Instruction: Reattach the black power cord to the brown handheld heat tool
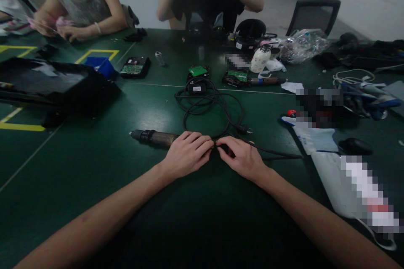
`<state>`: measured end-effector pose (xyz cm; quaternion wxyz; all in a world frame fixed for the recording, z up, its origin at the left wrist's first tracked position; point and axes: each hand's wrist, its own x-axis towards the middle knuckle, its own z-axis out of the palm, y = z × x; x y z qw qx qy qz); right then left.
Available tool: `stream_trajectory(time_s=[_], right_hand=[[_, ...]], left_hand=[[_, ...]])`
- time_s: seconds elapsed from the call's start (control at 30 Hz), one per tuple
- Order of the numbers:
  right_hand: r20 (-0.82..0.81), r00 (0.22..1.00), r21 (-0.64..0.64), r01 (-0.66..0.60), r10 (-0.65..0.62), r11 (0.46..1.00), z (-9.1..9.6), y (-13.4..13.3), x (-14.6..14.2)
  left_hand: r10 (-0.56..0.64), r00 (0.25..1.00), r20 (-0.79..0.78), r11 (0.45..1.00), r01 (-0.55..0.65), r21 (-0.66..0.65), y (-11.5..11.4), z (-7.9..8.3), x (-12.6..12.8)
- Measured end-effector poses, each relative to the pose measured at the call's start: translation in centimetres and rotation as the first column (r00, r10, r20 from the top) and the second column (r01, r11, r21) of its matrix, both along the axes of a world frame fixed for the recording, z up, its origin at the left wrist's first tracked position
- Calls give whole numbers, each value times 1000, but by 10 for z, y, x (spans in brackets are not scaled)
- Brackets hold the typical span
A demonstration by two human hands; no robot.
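Observation:
A dark electric screwdriver (153, 138) lies flat on the green table (94, 164), its tip pointing left. My left hand (187, 153) rests closed over its rear end. My right hand (241, 157) is just to the right, fingers pinched on the black cable (274, 154) where it meets the tool. The cable loops (208, 107) away toward a black power adapter (196, 88), and its plug (244, 129) lies beside my right hand.
Circuit boards (198, 70) and a second screwdriver (268, 80) lie farther back. A black case (47, 82) and blue bin (101, 65) sit at left. White cloth (315, 138), a black mouse (356, 146) and tools crowd the right. Two other people sit across the table.

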<state>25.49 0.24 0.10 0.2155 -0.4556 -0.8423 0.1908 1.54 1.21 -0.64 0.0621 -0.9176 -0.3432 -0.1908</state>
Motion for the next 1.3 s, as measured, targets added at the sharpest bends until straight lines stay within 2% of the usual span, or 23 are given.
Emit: stream_trajectory(time_s=[0.53,0.93,1.3], right_hand=[[0,1000,2,-2,2,1000,-1,0,0],[-12,1000,3,-6,6,1000,-2,0,0],[-1,1000,2,-12,12,1000,-1,0,1]], left_hand=[[28,1000,-14,998,-27,50,1,-4,0],[11,1000,9,1000,-10,-7,-2,1,1],[2,1000,3,1000,-2,6,-1,-1,-1]])
